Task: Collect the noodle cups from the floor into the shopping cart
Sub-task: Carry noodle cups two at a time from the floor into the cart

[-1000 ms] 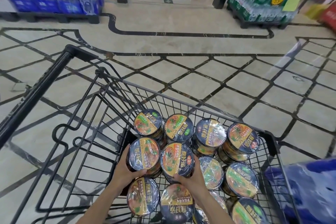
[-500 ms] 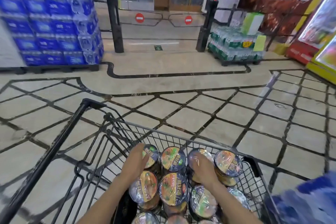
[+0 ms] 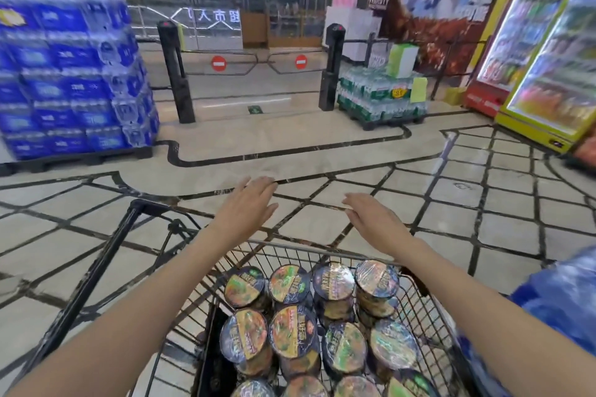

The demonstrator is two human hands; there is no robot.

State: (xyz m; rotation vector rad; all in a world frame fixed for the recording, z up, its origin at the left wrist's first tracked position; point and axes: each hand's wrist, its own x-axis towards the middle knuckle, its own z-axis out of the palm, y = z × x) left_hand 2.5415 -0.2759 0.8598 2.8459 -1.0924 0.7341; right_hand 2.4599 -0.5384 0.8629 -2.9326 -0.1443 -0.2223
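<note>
Since the earlier frame both hands have lifted off the cups and the view has tilted up toward the store gate. The floor (image 3: 322,151) ahead shows no cups within view; whether any lie out of sight below or behind cannot be told. The cart (image 3: 135,213) stands low in the view, its wire basket packed with cups (image 3: 292,330) in close rows, foil lids up, some seemingly stacked on others. The left hand (image 3: 250,203) and right hand (image 3: 375,222) hover beyond the cart's far rim, fingers straight and spread, holding nothing. Risks, as judged: the upper cups sit loose on rounded lids, so a shove or a sharp turn of the cart could topple them over the rim; with neither hand on the handle, the cart may roll on the smooth tile; a stray cup left unseen would leave the task incomplete.
</note>
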